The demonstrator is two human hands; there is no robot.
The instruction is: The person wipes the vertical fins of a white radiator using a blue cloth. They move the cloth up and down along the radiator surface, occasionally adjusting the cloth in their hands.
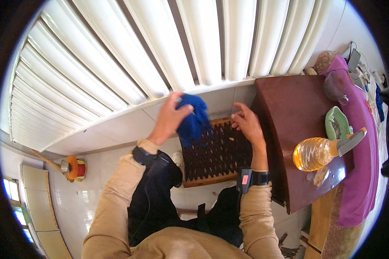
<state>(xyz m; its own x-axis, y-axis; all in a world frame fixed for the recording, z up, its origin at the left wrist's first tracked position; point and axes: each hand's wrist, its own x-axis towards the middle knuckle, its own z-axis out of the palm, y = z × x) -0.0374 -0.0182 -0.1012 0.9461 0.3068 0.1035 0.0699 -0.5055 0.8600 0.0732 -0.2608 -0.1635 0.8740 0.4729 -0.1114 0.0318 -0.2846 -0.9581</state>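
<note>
My left hand [171, 118] grips a blue cloth [193, 119] at its upper left edge. The cloth hangs bunched and slightly blurred near the lower edge of a white column radiator [204, 42]. To the right, my right hand [248, 124] is raised with bent fingers apart, and I see nothing in it. Below both hands is a low wooden-framed piece [210, 179] with a dark, woven-looking top. The cloth covers part of its upper left side.
A dark red cabinet [288, 106] stands close on my right. On it are an amber spray bottle [312, 154] and a green leaf-shaped dish [336, 121]. A purple cloth [359, 149] lies beyond. An orange-and-red container [74, 168] stands on the tiled floor at left.
</note>
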